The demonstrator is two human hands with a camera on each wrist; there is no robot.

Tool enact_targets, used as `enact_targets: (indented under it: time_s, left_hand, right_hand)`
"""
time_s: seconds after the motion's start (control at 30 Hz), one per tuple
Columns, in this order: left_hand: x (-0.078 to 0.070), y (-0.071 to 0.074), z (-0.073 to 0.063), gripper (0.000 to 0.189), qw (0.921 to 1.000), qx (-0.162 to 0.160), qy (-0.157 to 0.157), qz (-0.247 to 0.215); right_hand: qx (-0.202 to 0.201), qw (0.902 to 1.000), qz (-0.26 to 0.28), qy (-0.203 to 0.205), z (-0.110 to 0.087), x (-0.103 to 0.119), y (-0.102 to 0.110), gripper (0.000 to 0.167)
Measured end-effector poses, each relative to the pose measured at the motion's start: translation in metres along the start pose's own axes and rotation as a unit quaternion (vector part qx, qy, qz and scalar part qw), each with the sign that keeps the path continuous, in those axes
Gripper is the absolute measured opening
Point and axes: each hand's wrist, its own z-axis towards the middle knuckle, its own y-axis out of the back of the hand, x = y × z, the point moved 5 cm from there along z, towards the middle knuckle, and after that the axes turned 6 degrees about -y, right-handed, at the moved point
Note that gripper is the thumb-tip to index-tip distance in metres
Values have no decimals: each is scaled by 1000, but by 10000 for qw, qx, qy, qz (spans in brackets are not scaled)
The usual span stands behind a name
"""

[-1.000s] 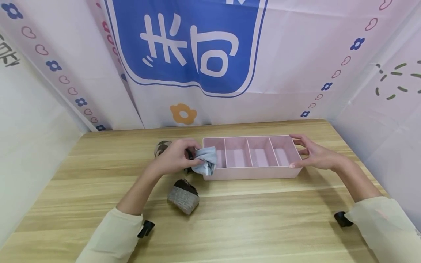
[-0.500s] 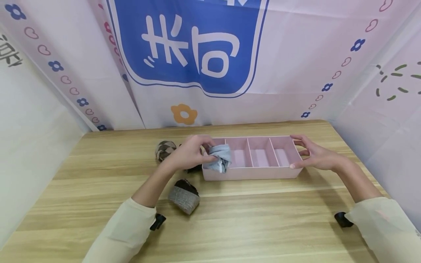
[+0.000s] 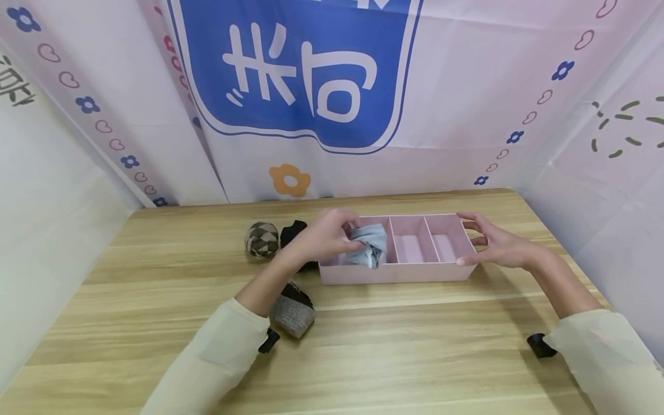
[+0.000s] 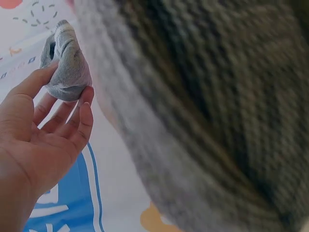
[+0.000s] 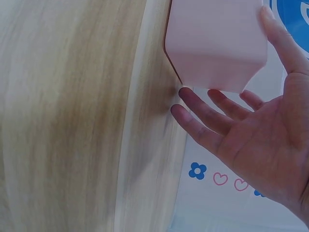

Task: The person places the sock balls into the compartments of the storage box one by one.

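My left hand [image 3: 327,236] pinches a rolled light blue sock [image 3: 370,245] between thumb and fingers, over the left part of a pink divided box [image 3: 394,274]. The left wrist view shows the sock [image 4: 70,67] at the fingertips of the left hand [image 4: 43,130]. At the box's right end, my right hand [image 3: 500,246] holds it, thumb at the near corner and fingers at the far side. Left of the box lie a brown checked sock ball [image 3: 261,239], a black sock [image 3: 293,231] partly hidden by my arm, and a grey-and-black rolled sock [image 3: 294,314].
The box stands on a wood-grain table [image 3: 404,346], close to a printed cloth backdrop [image 3: 456,115]. Its two right compartments show bare floors. A blurred knit sock [image 4: 207,106] fills much of the left wrist view.
My left hand has carried the light blue sock rightward, from the box's left end to over its left compartments. The black sock has come into view behind it. My right hand stays put.
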Motion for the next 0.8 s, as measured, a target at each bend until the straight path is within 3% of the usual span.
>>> enact_targets:
  time_s: [0.57, 0.8]
  left_hand:
    - [-13, -21, 25, 15, 9996, 233, 19, -156]
    - [-20, -27, 38, 17, 9997, 212, -65, 114]
  right_hand:
    - [10, 10000, -21, 38, 0, 1, 0, 101]
    - [0, 10000, -90, 21, -1, 0, 0, 101]
